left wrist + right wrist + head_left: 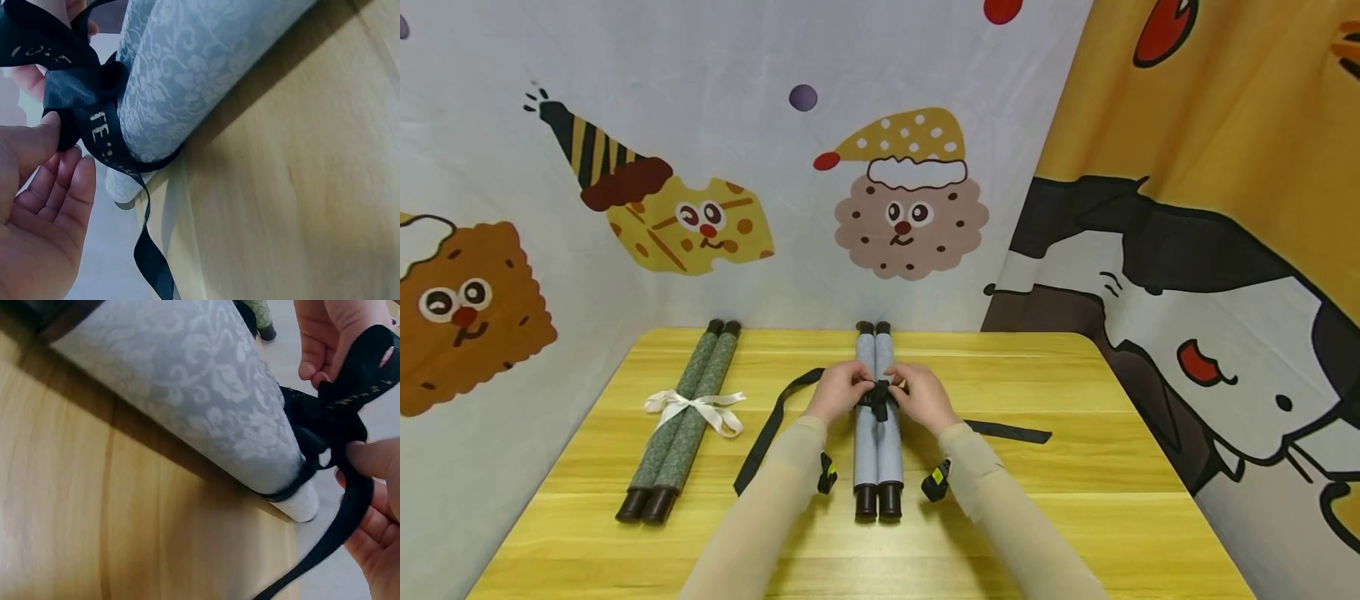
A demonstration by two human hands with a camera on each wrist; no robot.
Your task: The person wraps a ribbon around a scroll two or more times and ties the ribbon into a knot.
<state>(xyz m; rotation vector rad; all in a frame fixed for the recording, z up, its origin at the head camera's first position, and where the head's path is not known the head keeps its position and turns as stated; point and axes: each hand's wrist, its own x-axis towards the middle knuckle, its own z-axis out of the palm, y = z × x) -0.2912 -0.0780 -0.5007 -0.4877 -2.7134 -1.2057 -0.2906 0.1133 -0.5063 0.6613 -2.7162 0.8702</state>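
Two pale blue-grey scrolls (889, 454) with a floral pattern and dark end knobs lie side by side, pointing away from me. A black ribbon (103, 128) with pale lettering goes round them, knotted with loops on top. My left hand (838, 392) pinches a ribbon loop between thumb and fingers at the left of the knot. From the right, my right hand (927, 400) pinches the ribbon beside the knot, thumb on top in the right wrist view. The long ribbon tails trail over the table to both sides.
To the left lie two green scrolls (667, 450) tied with a white ribbon (703, 406) in a bow. Everything lies on a wood-grain table (1037, 533). A printed cloth (805, 225) with cartoon figures hangs behind the table's far edge.
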